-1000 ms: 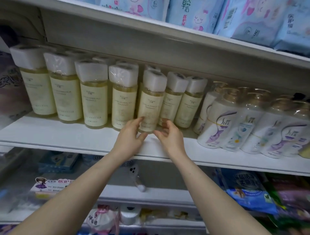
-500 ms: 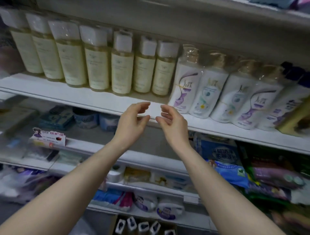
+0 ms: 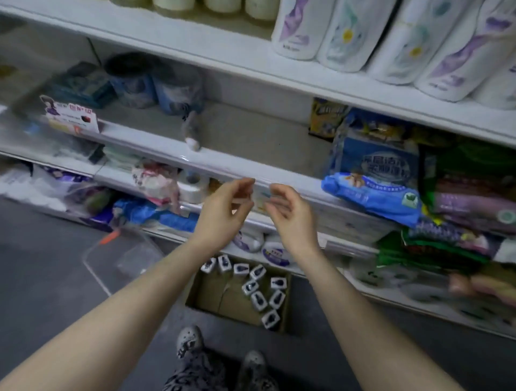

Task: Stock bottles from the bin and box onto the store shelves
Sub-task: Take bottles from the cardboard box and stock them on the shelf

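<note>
1. Head view: I see left hand [image 3: 223,208] and right hand [image 3: 291,216] loosely curled, empty, before the shelf edge [image 3: 223,164]; capped bottles [image 3: 259,300] stand in the cardboard box [image 3: 216,295] on the floor [image 3: 50,279] below.
2. Judged step: fetching another bottle; next I reach down into the box and grip one.

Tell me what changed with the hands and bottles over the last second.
Both hands let go of the yellow bottle they were setting on the shelf and drew back and down. The left hand and right hand are now empty, fingers loosely curled. The view dropped toward the cardboard box on the floor. The shelved white bottles stayed in place.
</note>
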